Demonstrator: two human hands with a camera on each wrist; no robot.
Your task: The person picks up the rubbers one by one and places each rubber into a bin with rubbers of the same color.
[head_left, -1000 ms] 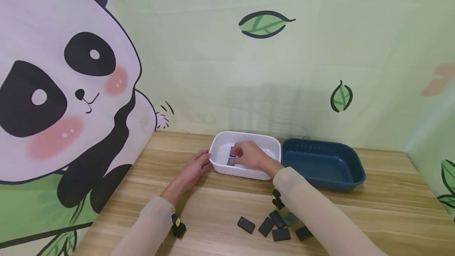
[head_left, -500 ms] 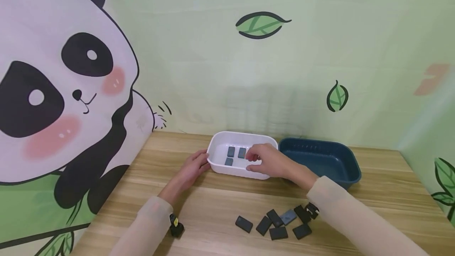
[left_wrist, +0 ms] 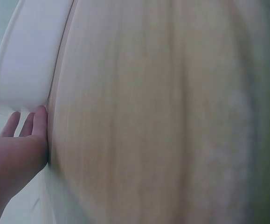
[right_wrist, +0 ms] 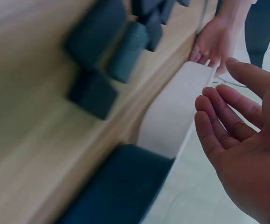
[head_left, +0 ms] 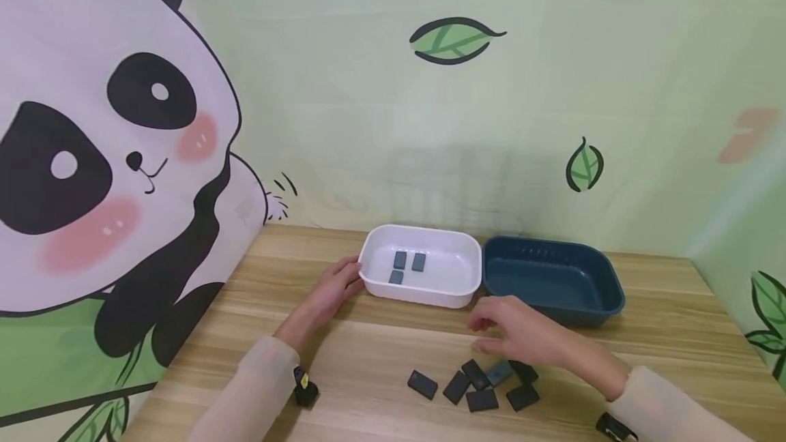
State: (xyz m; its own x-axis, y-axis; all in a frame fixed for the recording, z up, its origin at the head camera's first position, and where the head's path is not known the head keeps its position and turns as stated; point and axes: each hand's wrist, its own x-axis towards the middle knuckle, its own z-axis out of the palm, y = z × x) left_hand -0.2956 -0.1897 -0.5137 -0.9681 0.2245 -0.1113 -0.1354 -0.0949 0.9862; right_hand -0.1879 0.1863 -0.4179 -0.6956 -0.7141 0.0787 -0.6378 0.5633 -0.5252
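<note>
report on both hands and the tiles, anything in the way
Left hand touching end of white tub. Right hand empty, near loose tiles on table. Three tiles in tub. Nothing seen between right hand and loose tiles.

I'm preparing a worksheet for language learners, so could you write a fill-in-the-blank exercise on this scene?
The left hand touches the ____ basin.
The number of tiles inside it is ____.
The right hand holds ____.
The other basin is dark ____.

Missing words: white, three, nothing, blue.
</note>
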